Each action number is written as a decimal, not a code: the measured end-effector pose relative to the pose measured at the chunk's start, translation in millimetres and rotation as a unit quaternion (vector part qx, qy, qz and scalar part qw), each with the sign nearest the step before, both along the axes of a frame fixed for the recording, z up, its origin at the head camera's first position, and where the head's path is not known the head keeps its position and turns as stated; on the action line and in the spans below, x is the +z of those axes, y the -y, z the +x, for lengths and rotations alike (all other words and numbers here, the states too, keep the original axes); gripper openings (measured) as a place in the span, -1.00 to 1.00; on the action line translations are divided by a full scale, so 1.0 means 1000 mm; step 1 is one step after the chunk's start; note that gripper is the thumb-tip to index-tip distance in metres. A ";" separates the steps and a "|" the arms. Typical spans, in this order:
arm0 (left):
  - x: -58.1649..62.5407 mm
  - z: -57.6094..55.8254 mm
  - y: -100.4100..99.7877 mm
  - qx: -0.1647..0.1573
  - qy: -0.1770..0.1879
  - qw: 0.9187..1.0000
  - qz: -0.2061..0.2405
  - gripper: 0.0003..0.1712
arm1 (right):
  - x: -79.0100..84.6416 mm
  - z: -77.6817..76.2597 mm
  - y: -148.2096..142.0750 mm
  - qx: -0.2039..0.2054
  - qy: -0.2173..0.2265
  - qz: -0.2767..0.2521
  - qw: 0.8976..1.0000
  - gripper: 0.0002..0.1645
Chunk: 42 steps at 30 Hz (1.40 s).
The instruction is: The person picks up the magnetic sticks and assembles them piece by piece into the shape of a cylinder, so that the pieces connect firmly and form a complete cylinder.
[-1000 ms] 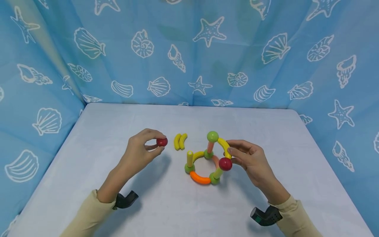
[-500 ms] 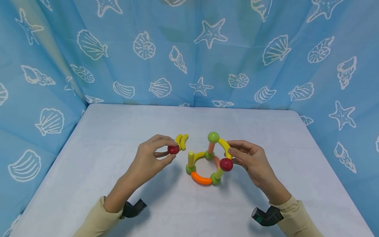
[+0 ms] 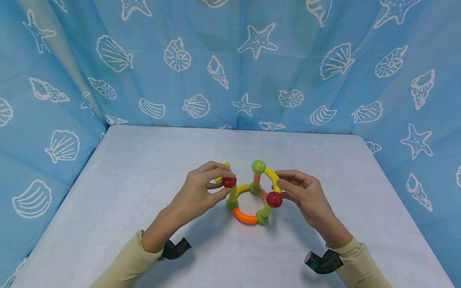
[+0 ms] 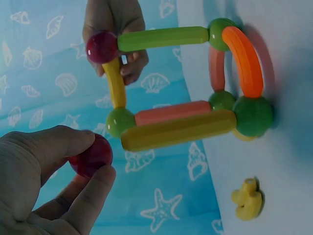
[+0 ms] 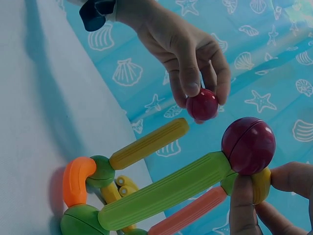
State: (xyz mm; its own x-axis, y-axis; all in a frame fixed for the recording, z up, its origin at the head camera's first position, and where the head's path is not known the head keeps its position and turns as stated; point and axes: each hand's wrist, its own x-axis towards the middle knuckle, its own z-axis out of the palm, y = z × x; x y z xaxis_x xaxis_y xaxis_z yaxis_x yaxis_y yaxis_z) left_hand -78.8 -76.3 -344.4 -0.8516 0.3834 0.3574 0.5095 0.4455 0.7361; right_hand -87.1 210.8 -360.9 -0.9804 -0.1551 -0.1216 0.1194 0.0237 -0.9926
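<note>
My left hand (image 3: 203, 190) pinches a red ball (image 4: 94, 155) between thumb and fingers, close by the free top end of an upright yellow stick (image 4: 178, 130). That stick belongs to a toy frame of balls and sticks. Its base is a ring of green balls (image 4: 253, 116) joined by curved pieces, among them an orange curved stick (image 3: 245, 217). A light green stick (image 5: 166, 191) carries a second red ball (image 5: 248, 145), and a pink stick carries a green ball (image 3: 258, 166). My right hand (image 3: 306, 196) grips the yellow curved stick (image 3: 272, 179) joining those two upper balls.
Two loose yellow curved sticks (image 4: 248, 199) lie on the white table (image 3: 151, 152) behind the left hand, partly hidden in the head view. A blue curtain with shell prints (image 3: 223, 68) stands behind the table and along its sides.
My left hand has moved right with the red ball, from beside the loose yellow sticks to the upright yellow stick's top. The right hand and the frame have stayed in place.
</note>
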 end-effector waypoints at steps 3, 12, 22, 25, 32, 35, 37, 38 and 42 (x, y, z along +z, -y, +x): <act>0.000 -0.001 -0.004 -0.013 0.002 1.000 -0.006 -0.62 | 0.000 0.000 0.000 0.000 0.000 -0.002 1.000 -0.51; -0.001 -0.002 -0.008 -0.022 -0.006 0.999 -0.037 -0.61 | -0.001 -0.001 0.000 0.005 -0.002 -0.012 1.000 -0.51; -0.003 0.001 -0.009 -0.020 -0.004 0.999 -0.027 -0.59 | -0.003 -0.002 -0.002 -0.002 -0.001 -0.007 1.000 -0.52; -0.004 0.002 -0.010 -0.017 -0.003 1.000 -0.023 -0.55 | -0.004 -0.002 -0.002 -0.003 -0.006 -0.001 1.000 -0.52; -0.006 0.002 -0.008 0.000 0.000 1.000 -0.024 -0.45 | -0.005 -0.002 -0.003 -0.008 -0.005 -0.002 1.000 -0.51; -0.007 0.002 -0.007 0.003 0.009 1.000 -0.024 -0.43 | -0.005 -0.002 -0.003 -0.010 -0.003 -0.003 1.000 -0.52; -0.008 0.003 -0.006 0.006 0.015 1.000 -0.024 -0.42 | -0.005 -0.001 -0.004 -0.010 -0.004 -0.003 1.000 -0.52; -0.008 0.003 -0.006 0.006 0.019 1.000 -0.024 -0.41 | -0.005 -0.001 -0.004 -0.010 -0.004 -0.004 1.000 -0.52; -0.008 0.004 -0.001 0.016 0.035 0.999 -0.035 -0.37 | -0.005 0.000 -0.005 -0.008 -0.002 -0.006 1.000 -0.52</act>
State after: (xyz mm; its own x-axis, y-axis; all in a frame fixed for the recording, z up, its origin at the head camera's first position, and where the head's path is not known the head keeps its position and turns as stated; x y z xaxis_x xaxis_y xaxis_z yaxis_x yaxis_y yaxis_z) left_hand -74.3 -75.8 -352.8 -0.8858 0.3779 0.2694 0.4425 0.5125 0.7359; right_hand -87.5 215.6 -365.7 -0.9834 -0.1400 -0.1155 0.1152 0.0100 -0.9933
